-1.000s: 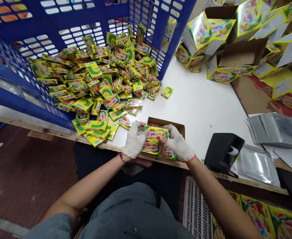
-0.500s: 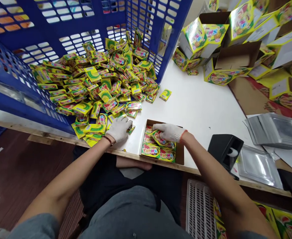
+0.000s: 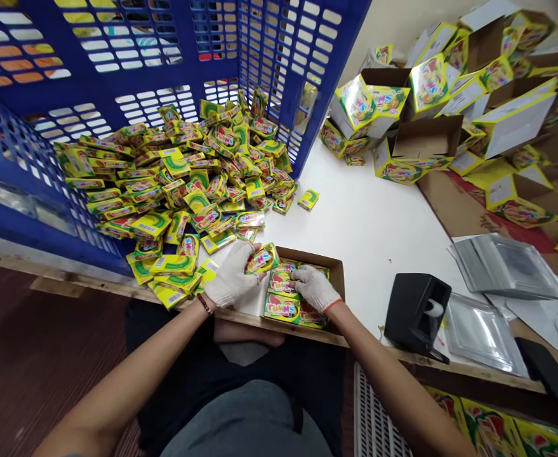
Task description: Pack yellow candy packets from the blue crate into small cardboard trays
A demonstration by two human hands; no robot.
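My left hand, in a white glove, is closed on a small yellow-green candy packet at the left edge of an open brown carton. My right hand, also gloved, rests with its fingers bent on the packets lying flat inside the carton. A big heap of the same packets spills out of a tipped blue crate onto the white table, just left of my left hand.
One loose packet lies past the heap. Printed cartons, some open, are piled at the back right. A black tape dispenser and clear plastic trays sit to the right. The table's wooden front edge runs under my wrists.
My left hand went to the heap, took a packet and brought it to the carton's left edge. My right hand pressed packets down inside the carton and stays there.
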